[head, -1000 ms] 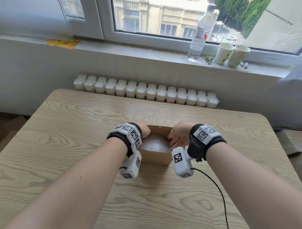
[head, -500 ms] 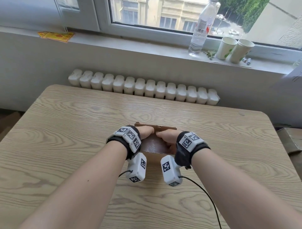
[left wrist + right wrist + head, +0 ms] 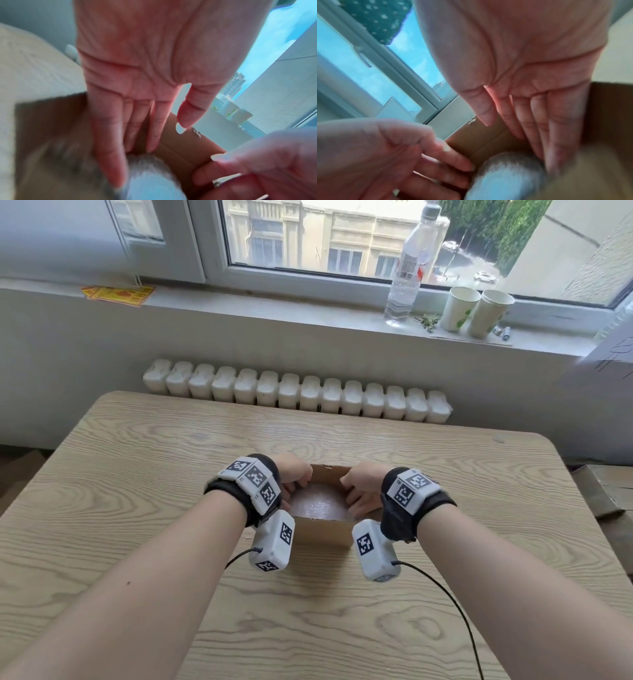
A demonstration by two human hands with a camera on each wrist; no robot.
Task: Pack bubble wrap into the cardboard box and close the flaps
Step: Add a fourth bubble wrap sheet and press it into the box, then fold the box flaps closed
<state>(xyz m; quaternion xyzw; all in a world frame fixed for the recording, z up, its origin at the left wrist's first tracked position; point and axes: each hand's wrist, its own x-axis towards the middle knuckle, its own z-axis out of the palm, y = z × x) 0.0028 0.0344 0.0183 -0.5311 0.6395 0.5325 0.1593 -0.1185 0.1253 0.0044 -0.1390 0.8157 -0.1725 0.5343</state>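
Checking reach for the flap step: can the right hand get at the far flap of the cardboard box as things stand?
Probably yes: the right hand is already at the cardboard box rim, with the upright far flap just beyond and nothing between.

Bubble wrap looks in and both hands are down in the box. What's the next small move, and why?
Probably lift both hands out and start folding a flap over. The bubble wrap already lies inside the cardboard box, below the rim, while the left hand and right hand reach into the open top with straight fingers, holding nothing. The top is not yet closed.
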